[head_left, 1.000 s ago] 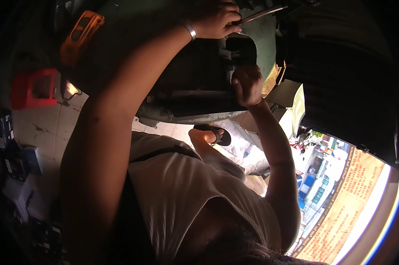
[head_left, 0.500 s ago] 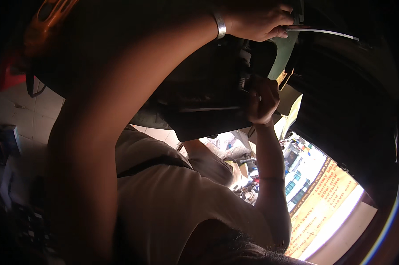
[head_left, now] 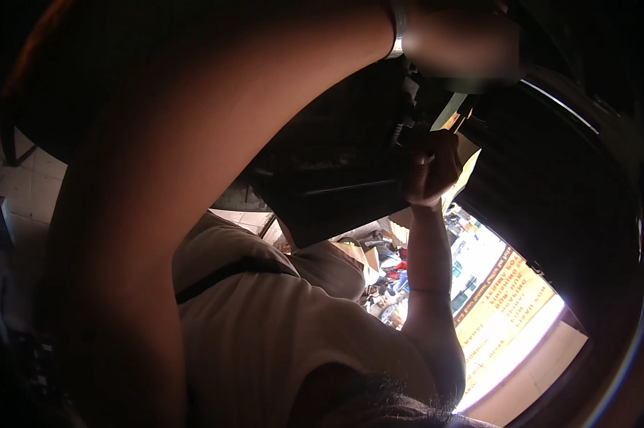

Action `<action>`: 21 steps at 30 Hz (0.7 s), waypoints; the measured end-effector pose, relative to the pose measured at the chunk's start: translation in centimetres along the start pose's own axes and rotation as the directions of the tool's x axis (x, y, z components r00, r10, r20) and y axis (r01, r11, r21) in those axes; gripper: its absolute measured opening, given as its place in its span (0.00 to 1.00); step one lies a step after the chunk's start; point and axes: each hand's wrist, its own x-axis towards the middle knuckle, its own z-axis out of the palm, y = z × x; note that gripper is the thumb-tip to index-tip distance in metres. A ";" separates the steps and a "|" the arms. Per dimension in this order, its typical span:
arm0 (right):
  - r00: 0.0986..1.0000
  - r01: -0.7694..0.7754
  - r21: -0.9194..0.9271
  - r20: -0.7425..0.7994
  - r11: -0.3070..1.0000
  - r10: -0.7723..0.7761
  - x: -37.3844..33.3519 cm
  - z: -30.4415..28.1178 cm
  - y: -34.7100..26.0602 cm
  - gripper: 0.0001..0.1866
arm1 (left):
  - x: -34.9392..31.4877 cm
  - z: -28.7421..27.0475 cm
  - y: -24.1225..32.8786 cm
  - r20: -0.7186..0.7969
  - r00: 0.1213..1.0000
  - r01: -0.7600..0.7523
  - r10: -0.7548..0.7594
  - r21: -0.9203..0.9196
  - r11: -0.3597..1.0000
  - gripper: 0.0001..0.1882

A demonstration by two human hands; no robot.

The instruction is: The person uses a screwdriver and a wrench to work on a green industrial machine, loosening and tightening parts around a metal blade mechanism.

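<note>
My left arm arches over the top of the view, with a silver band [head_left: 398, 47] at its wrist. My left hand [head_left: 464, 43] is at the upper right, by dark parts; its fingers are smeared and unreadable. Lower down, my right hand [head_left: 434, 170] is closed beside the end of a dark, flat-sided panel [head_left: 329, 210]. What lies within its fingers is too dark to make out. Between the two hands shows a short piece of pale green surface [head_left: 450, 109]. A thin bright strip [head_left: 561, 103] runs beyond my left hand.
A large dark curved surface [head_left: 550, 178] fills the right side. Below it hangs a bright yellow printed banner [head_left: 507, 307]. Mixed small goods [head_left: 389, 274] lie behind my right forearm. Pale floor tiles [head_left: 43, 185] and a blue box [head_left: 6, 220] are at the left.
My left hand has shifted right and slightly down, covering much of the green surface. My right hand stays closed near the same spot. The whole view has tilted a little.
</note>
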 end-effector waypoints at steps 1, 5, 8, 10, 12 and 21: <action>1.000 0.003 0.007 -0.012 1.000 -0.002 0.0 0.0 -0.1 0.22 | 0.0 0.2 0.1 -0.002 1.000 -0.001 0.001 -0.002 1.000 0.15; 0.999 -0.042 0.014 0.014 0.999 0.042 -0.6 -0.3 0.0 0.22 | -0.2 0.2 0.0 -0.041 0.999 -0.030 0.031 0.028 0.999 0.16; 0.988 -0.064 0.102 -0.132 0.993 0.077 -0.7 0.2 -0.1 0.25 | -0.1 -0.2 0.1 0.029 0.999 -0.035 0.034 0.030 0.999 0.17; 0.920 -0.037 0.114 -0.384 0.993 0.079 0.6 0.3 0.8 0.31 | -0.1 -0.3 0.2 0.085 0.996 -0.032 0.033 -0.017 0.999 0.16; 0.793 -0.180 0.057 -0.583 0.982 0.179 1.9 -1.3 2.9 0.35 | 0.1 -0.1 0.2 0.096 0.995 -0.028 0.028 0.007 1.000 0.15; 0.545 0.255 0.105 -0.837 0.961 -0.053 16.2 -5.3 5.9 0.31 | 0.1 1.2 0.5 0.032 0.999 0.001 -0.005 0.105 0.994 0.15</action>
